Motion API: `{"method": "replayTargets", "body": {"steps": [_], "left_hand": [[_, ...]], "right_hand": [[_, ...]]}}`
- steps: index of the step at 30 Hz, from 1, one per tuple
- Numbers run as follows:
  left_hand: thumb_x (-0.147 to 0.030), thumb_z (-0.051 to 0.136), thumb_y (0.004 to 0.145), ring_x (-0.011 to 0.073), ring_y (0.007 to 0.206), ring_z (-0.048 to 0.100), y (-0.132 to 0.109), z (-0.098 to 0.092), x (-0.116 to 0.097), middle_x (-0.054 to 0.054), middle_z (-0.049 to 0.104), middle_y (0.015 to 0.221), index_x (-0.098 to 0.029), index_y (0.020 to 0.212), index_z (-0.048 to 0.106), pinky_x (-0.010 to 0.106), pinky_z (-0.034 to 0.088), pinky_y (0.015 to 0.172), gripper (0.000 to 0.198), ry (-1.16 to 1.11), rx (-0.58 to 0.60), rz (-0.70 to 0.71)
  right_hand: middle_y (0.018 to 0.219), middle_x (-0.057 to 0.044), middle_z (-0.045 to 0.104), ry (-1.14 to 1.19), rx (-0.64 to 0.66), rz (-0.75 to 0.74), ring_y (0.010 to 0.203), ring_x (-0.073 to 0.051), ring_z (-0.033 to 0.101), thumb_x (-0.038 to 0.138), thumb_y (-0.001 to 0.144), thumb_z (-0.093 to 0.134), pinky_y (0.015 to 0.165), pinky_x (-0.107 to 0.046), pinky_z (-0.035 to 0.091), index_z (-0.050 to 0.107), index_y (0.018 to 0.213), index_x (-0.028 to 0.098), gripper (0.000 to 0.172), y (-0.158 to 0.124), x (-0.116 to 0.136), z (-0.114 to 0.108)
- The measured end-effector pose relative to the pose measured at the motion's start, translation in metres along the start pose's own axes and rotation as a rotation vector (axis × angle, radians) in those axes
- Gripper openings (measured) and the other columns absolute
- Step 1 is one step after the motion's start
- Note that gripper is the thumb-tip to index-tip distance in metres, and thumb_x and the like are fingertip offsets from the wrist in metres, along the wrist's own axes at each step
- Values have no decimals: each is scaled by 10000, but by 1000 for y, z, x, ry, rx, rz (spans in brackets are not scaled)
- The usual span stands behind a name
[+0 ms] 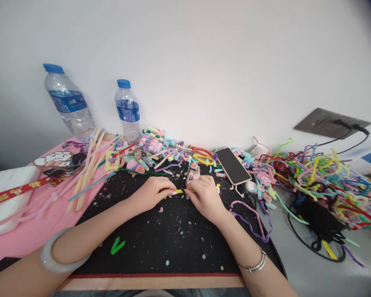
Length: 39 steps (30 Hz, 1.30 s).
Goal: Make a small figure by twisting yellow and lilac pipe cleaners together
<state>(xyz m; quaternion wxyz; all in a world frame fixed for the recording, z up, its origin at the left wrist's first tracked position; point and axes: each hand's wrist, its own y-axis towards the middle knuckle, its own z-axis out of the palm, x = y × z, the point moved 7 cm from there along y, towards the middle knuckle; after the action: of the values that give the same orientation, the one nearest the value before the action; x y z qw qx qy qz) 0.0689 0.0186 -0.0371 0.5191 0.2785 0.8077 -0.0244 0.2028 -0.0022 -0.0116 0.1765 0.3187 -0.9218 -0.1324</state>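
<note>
A short yellow pipe cleaner piece [179,191] stretches between my two hands over the black mat [136,247]. My left hand [153,193] pinches one end of it between thumb and fingertips. From the other side, my right hand [205,199] has its thumb and forefinger closed at the opposite end, with a small dark bit there too small to make out. Just behind the right hand lies a crumpled pinkish item [193,171], partly hidden by it. A green V-shaped piece [117,245] rests on the mat, nearer the left forearm.
Behind the hands, pipe cleaner pieces [154,150] pile up along the wall, with scissors [202,156] and a phone [233,166]. Two water bottles [128,109] stand at the back left. A tangled pipe cleaner heap [324,173] and black cables [355,144] occupy the right.
</note>
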Motion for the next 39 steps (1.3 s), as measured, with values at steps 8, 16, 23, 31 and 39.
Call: {"method": "replayTargets", "body": {"steps": [8, 16, 23, 31, 39], "left_hand": [[-230, 598, 774, 168, 628, 581, 0, -2, 5, 36, 682, 767, -214, 834, 730, 235, 410, 605, 145, -117, -2, -65], [-205, 608, 757, 161, 590, 573, 1, -4, 7, 27, 683, 715, -197, 777, 723, 230, 406, 566, 117, -13, -40, -69], [-226, 575, 811, 188, 804, 615, 0, -2, -14, 42, 696, 860, -234, 909, 722, 252, 431, 760, 177, 126, 24, 119], [-264, 562, 815, 176, 715, 589, 1, -2, -5, 38, 678, 750, -196, 775, 713, 250, 427, 681, 170, 77, -15, 15], [-387, 515, 826, 138, 598, 501, 0, -15, 18, 8, 609, 702, -152, 880, 636, 228, 381, 551, 270, -119, -146, -231]], "right_hand": [[677, -21, 574, 19, -86, 37, 690, -164, 493, 224, 895, 451, 720, -304, 325, 555, 741, 184, 190, -1, -5, -4], [666, -27, 574, 19, -88, -30, 689, -165, 482, 203, 900, 413, 724, -315, 323, 544, 728, 183, 217, -2, 6, -3], [695, -16, 598, 70, -86, -54, 678, -143, 520, 237, 919, 420, 780, -315, 331, 568, 788, 190, 203, -2, 6, -5], [943, -74, 624, 92, -285, -3, 926, -213, 538, 237, 871, 491, 836, -369, 383, 579, 993, 198, 155, -4, 1, -27], [977, -95, 577, -19, -541, 277, 927, -238, 521, 136, 803, 444, 810, -397, 419, 518, 1048, 177, 259, -14, -50, -51]]}}
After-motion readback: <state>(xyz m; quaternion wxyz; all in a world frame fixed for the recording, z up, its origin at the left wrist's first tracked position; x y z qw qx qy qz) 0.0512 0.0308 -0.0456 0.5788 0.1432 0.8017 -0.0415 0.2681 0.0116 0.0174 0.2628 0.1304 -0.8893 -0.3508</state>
